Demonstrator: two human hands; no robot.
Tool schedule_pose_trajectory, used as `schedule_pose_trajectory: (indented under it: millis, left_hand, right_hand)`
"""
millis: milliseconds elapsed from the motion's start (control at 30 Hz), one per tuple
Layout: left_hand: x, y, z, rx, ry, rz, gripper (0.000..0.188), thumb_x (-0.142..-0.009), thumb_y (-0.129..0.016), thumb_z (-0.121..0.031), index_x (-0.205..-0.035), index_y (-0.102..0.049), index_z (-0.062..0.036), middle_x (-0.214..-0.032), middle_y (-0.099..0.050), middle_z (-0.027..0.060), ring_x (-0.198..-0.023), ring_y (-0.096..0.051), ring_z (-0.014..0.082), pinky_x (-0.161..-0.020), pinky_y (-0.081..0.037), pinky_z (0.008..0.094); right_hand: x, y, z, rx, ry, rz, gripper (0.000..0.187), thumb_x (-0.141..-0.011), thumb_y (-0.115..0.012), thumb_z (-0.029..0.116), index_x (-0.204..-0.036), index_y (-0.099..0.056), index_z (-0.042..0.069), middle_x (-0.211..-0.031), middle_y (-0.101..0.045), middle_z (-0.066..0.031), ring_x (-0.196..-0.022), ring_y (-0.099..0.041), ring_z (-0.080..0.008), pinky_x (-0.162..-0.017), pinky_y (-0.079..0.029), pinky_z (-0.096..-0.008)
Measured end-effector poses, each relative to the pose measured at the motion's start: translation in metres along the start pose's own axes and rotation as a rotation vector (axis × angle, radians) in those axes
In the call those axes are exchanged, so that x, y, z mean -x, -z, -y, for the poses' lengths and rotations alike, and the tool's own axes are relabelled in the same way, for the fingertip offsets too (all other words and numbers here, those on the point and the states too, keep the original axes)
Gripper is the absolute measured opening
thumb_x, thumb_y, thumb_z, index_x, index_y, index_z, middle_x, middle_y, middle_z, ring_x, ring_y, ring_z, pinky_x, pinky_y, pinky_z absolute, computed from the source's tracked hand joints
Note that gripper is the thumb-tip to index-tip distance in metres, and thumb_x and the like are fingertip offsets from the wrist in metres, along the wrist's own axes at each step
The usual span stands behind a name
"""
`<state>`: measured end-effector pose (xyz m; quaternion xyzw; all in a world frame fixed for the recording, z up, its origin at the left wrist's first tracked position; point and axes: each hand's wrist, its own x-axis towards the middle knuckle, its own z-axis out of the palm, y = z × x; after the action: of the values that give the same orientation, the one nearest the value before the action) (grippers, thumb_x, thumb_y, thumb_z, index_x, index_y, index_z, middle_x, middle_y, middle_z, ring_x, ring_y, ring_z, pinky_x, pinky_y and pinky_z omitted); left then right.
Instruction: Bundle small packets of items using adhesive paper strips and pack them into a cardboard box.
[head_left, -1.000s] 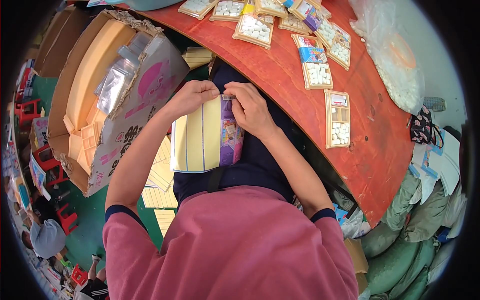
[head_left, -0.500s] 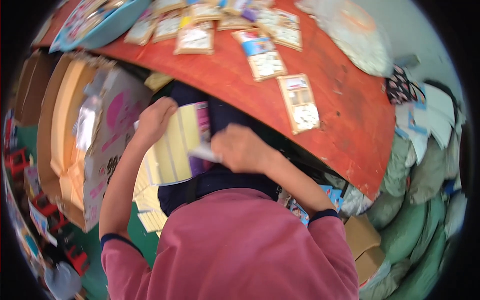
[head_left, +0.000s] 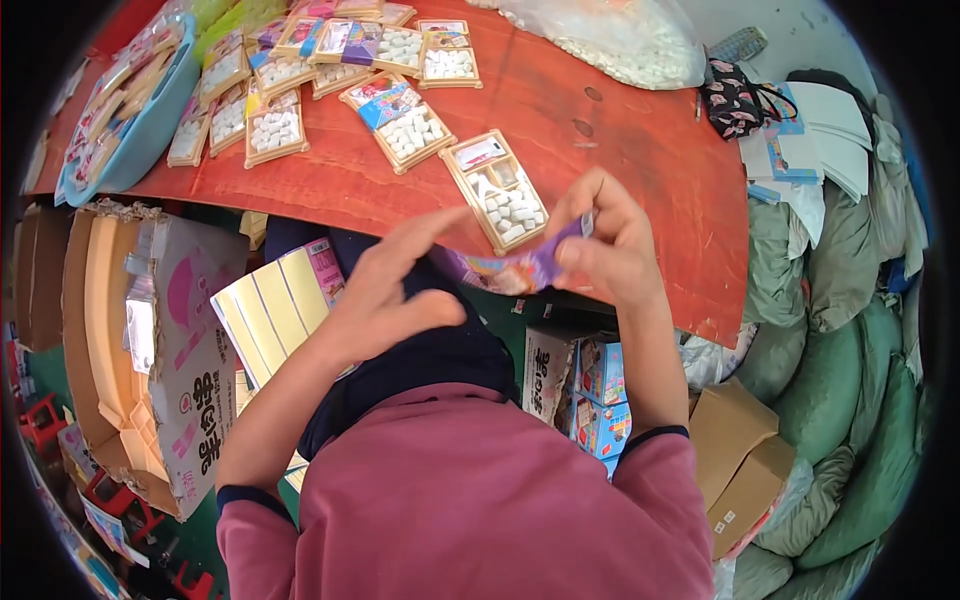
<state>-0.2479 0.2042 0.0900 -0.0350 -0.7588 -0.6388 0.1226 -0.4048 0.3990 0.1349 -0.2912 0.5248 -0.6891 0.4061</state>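
In my right hand [head_left: 615, 245] a purple printed label strip [head_left: 505, 272] is pinched at its right end between thumb and fingers. The strip sags over the table's near edge. My left hand [head_left: 390, 305] is at its other end, fingers stretched and thumb apart; whether the fingertips touch the strip I cannot tell. Just beyond the strip lies a small wooden tray [head_left: 468, 200] with white pieces, a packet and a small compartment. On my lap, left of my left forearm, rests a label sheet [head_left: 275, 315] with pale yellow backing and a purple edge.
Several filled trays, some with printed bands [head_left: 383, 105], sit on the red table [head_left: 640, 200]. A blue basin [head_left: 150, 150] stands far left, a bag of white pieces [head_left: 630, 45] at the back. An open carton [head_left: 190, 370] is at left; boxes [head_left: 745, 440] and green sacks [head_left: 830, 400] at right.
Both hands have moved away from the label sheet, up and right toward the table edge. The purple strip is now off the sheet, in my right hand. My left hand has let go of the sheet.
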Motion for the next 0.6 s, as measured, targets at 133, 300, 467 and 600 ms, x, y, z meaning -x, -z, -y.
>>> schedule_pose_trajectory:
  millis: [133,300,467,600]
  left_hand:
    - [-0.012,-0.017,0.006,0.116,0.283,-0.06,0.027,-0.084,-0.067,-0.017,-0.102,-0.061,0.002,-0.086,-0.064,0.0041,-0.081,-0.061,0.0116,-0.071,-0.05,0.0254]
    - [-0.041,-0.015,0.026,0.369,0.559,-0.236,0.029,-0.087,-0.062,-0.017,-0.108,-0.057,0.0018,-0.081,-0.064,0.0075,-0.069,-0.062,0.0108,-0.056,-0.052,0.0218]
    - [-0.059,-0.013,0.047,0.299,0.596,-0.308,0.03,-0.085,-0.063,-0.012,-0.11,-0.052,0.0014,-0.075,-0.065,0.0106,-0.061,-0.063,0.0127,-0.048,-0.052,0.0227]
    - [-0.07,-0.013,0.052,0.221,0.581,-0.318,0.024,-0.084,-0.063,-0.008,-0.102,-0.052,0.0023,-0.075,-0.064,0.0124,-0.059,-0.063,0.0137,-0.047,-0.052,0.0234]
  right_hand:
    - [-0.019,0.028,0.0,-0.054,0.015,-0.228,0.03,-0.076,-0.07,0.004,-0.094,-0.047,0.008,-0.076,-0.061,-0.0027,-0.061,-0.058,-0.0078,-0.05,-0.045,-0.0202]
    - [-0.052,0.054,-0.029,0.22,-0.096,-0.375,0.039,-0.071,-0.078,0.01,-0.095,-0.048,0.005,-0.072,-0.061,-0.004,-0.057,-0.056,-0.0074,-0.048,-0.043,-0.0201]
    - [-0.07,0.065,-0.047,0.474,-0.122,-0.474,0.038,-0.071,-0.078,0.01,-0.094,-0.048,0.003,-0.075,-0.061,-0.0055,-0.06,-0.055,-0.0089,-0.052,-0.044,-0.0213]
    - [-0.074,0.07,-0.049,0.586,-0.129,-0.506,0.039,-0.07,-0.079,0.011,-0.093,-0.048,0.003,-0.075,-0.062,-0.006,-0.06,-0.056,-0.0084,-0.052,-0.044,-0.0202]
